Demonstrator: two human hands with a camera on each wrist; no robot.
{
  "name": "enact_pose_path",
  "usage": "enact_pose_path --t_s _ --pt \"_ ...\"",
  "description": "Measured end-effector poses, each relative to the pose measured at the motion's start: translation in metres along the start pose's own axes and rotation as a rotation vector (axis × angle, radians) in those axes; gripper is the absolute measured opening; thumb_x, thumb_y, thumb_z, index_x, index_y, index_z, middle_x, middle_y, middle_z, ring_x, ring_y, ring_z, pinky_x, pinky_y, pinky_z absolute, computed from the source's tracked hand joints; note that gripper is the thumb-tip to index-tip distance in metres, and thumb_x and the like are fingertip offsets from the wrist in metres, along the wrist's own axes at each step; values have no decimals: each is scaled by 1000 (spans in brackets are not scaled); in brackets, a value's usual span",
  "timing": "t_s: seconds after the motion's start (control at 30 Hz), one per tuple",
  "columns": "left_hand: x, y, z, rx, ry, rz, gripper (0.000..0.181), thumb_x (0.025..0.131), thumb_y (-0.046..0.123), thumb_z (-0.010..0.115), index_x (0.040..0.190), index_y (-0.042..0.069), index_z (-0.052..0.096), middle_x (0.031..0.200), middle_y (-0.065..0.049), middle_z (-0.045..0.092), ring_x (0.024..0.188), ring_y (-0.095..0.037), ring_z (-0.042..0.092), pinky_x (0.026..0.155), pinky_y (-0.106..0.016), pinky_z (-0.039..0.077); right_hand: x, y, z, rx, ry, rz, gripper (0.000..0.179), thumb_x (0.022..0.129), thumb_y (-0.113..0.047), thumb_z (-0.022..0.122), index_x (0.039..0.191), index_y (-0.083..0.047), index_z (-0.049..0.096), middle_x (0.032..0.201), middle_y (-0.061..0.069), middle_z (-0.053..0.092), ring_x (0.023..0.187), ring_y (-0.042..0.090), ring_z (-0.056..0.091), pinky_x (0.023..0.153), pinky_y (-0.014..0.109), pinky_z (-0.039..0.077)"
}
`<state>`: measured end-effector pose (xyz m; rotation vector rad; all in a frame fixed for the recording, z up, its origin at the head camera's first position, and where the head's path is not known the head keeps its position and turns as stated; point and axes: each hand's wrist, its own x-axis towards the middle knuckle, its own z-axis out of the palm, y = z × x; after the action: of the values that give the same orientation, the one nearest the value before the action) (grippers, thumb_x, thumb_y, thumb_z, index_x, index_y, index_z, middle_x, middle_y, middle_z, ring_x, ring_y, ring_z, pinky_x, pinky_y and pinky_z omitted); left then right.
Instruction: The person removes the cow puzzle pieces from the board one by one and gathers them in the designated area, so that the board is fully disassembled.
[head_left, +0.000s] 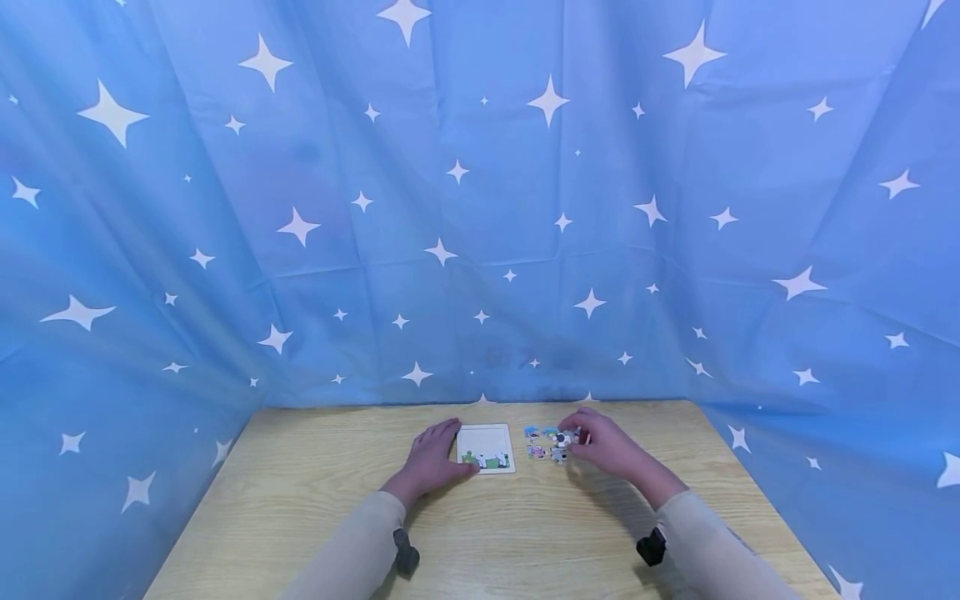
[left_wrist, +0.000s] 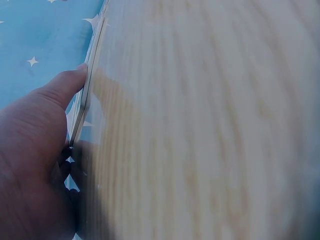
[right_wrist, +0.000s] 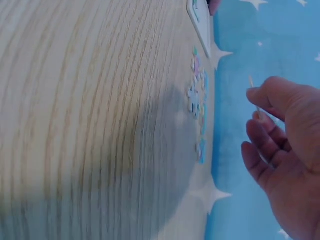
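Puzzle tray (head_left: 483, 440) is laid flat toward the far edge of the wooden bench (head_left: 315, 492). Two sleeved forearms (head_left: 348, 542) are stretched forward and angled inward over it. By the left hand (head_left: 429, 462) the tray is gripped at its left side, with the thumb set at the near edge and the fingers reaching the far left corner. The right hand (head_left: 611, 446) is held raised beside the loose pieces (head_left: 537, 452), and one thin puzzle piece (right_wrist: 251, 81) is pinched between its thumb and fingertip.
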<state>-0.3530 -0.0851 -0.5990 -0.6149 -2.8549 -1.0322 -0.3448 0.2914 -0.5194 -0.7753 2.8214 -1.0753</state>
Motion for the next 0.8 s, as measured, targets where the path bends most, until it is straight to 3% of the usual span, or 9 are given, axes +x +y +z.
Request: enact_pose_path --t_s 0.13,0.43,0.8 --pt "1 -3 3 -1 -2 -11 100 94 60 80 167 2 45 173 -18 42 160 -46 34 130 -67 22 -4 3 -1 14 -7 14 30 101 0 76 131 2 72 116 9 65 90 20 59 72 30 55" --pt "-2 12 -10 2 -54 -58 98 95 53 82 169 3 42 175 -15 39 163 -43 31 133 -63 21 -10 9 -3 28 -1 59 34 100 0 77 133 4 71 117 10 65 95 22 61 74 29 57" --pt "0 6 -5 5 -50 -53 99 94 54 82 169 2 42 175 -16 39 162 -43 31 133 -64 19 -14 23 -5 -2 2 118 29 100 -1 79 128 4 75 113 8 66 94 19 62 75 29 58"
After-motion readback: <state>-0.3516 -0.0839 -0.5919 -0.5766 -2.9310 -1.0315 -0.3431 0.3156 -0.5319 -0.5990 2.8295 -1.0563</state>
